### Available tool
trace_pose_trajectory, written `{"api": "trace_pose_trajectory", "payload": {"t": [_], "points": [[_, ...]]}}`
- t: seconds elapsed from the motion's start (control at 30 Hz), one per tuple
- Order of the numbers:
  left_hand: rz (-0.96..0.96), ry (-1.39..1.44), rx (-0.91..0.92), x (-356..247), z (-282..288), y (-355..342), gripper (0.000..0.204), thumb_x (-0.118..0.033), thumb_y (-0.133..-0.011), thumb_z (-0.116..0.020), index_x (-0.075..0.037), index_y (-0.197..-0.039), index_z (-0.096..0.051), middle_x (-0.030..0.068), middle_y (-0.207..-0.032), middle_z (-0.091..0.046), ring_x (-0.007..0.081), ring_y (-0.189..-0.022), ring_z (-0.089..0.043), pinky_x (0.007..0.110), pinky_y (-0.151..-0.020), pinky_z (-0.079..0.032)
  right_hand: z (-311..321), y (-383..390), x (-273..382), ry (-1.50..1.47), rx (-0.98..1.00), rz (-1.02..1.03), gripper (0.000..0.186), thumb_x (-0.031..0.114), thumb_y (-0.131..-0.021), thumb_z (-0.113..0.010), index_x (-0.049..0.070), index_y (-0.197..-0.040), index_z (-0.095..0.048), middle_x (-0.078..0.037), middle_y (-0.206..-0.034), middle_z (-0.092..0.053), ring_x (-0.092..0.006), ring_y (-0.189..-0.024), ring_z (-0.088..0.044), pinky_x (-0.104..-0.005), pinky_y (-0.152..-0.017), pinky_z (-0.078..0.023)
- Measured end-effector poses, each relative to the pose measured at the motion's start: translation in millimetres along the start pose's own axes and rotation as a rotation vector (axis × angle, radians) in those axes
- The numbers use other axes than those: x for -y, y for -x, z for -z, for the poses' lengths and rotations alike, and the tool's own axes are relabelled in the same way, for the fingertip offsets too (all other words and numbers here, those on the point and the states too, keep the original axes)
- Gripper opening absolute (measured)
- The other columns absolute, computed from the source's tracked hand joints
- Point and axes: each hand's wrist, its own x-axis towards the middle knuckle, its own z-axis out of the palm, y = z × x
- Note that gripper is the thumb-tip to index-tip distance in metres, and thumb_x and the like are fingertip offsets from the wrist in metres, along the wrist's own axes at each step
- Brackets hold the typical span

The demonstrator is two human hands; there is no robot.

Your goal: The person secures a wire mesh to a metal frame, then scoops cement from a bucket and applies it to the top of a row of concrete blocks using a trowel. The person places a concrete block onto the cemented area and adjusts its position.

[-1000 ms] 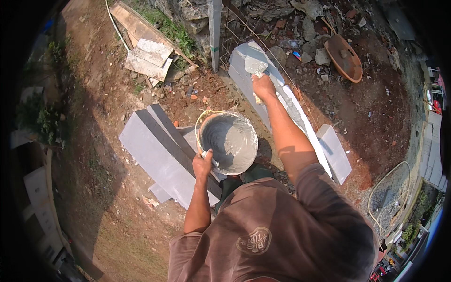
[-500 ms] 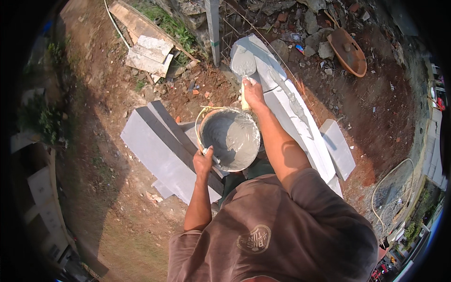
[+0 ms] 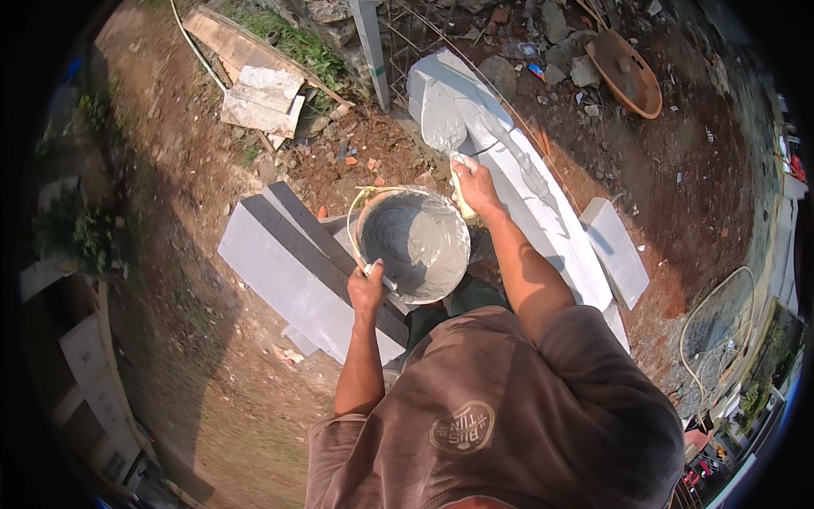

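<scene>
My left hand (image 3: 366, 287) is closed round the handle of a bucket (image 3: 465, 265), at its near left side. Wet grey mortar (image 3: 420, 242) coats the inside of the bucket. In my right hand (image 3: 478, 185) is the pale handle of a trowel (image 3: 443, 124), its blade smeared with mortar. That blade is over the far end of a low wall of light blocks (image 3: 543, 246). An uneven strip of mortar (image 3: 532, 176) lies along the wall's top, to the right of the trowel.
Loose grey blocks (image 3: 284, 267) lie left of the bucket, and another block (image 3: 616, 246) leans right of the wall. A taut string runs along the wall past a grey post (image 3: 373, 59). An orange basin (image 3: 625, 76) sits among rubble at the far right. Boards (image 3: 263, 100) lie far left.
My right hand and the trowel have shifted slightly right and nearer relative to the bucket, and the blade has turned. My left hand still holds the bucket. The whole view has shifted a little.
</scene>
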Motion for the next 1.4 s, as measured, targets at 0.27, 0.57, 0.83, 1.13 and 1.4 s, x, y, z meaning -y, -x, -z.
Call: {"api": "trace_pose_trajectory", "payload": {"t": [0.27,0.57,0.83,1.13,1.4], "points": [[0.024,-0.016,0.010,0.1,-0.3,-1.6,0.045,-0.037,-0.078,-0.068,0.007,-0.086,-0.062,0.0168,-0.075,-0.066,0.0234,-0.070,-0.064,0.036,-0.067,-0.048,3.6,21.8,17.6,-0.171,-0.107,-0.070,0.057,0.034,-0.088,-0.055,-0.006,-0.127,-0.047,-0.018,-0.084,-0.063,-0.0220,-0.061,-0.062,-0.0328,-0.058,-0.050],[0.020,-0.003,0.005,-2.0,2.3,-0.4,0.044,-0.036,-0.078,-0.067,0.007,-0.085,-0.061,0.0156,-0.074,-0.065,0.0221,-0.067,-0.061,0.035,-0.066,-0.048,14.2,44.8,8.9,0.266,-0.167,0.154,0.054,0.037,-0.088,-0.053,-0.003,-0.125,-0.050,-0.027,-0.104,-0.062,-0.0381,-0.096,-0.061,-0.0414,-0.085,-0.046],[-0.049,0.014,-0.005,-18.4,2.1,9.3,0.041,-0.034,-0.080,-0.068,0.006,-0.086,-0.061,0.0121,-0.071,-0.064,0.0171,-0.061,-0.059,0.033,-0.059,-0.047,75.6,27.0,17.8,-0.217,-0.310,-0.230,0.041,0.034,-0.090,-0.053,0.004,-0.118,-0.052,-0.009,-0.074,-0.058,-0.0191,-0.052,-0.057,-0.0320,-0.042,-0.047],[-0.018,0.065,0.037,-20.1,1.4,9.6,0.039,-0.033,-0.081,-0.068,0.006,-0.087,-0.062,0.0086,-0.069,-0.062,0.0153,-0.057,-0.056,0.031,-0.054,-0.046,-3.2,42.1,-11.1,-0.137,-0.335,0.221,0.051,0.036,-0.087,-0.055,-0.001,-0.122,-0.051,-0.013,-0.078,-0.060,-0.0187,-0.057,-0.056,-0.0332,-0.047,-0.048],[-0.114,0.069,0.001,-17.1,0.2,8.2,0.039,-0.032,-0.081,-0.067,0.006,-0.087,-0.062,0.0079,-0.069,-0.062,0.0143,-0.061,-0.056,0.031,-0.057,-0.046,-1.1,67.0,-15.9,-0.075,-0.126,-0.014,0.048,0.033,-0.089,-0.053,0.000,-0.123,-0.052,-0.023,-0.097,-0.063,-0.0323,-0.091,-0.062,-0.0376,-0.083,-0.046]]}}
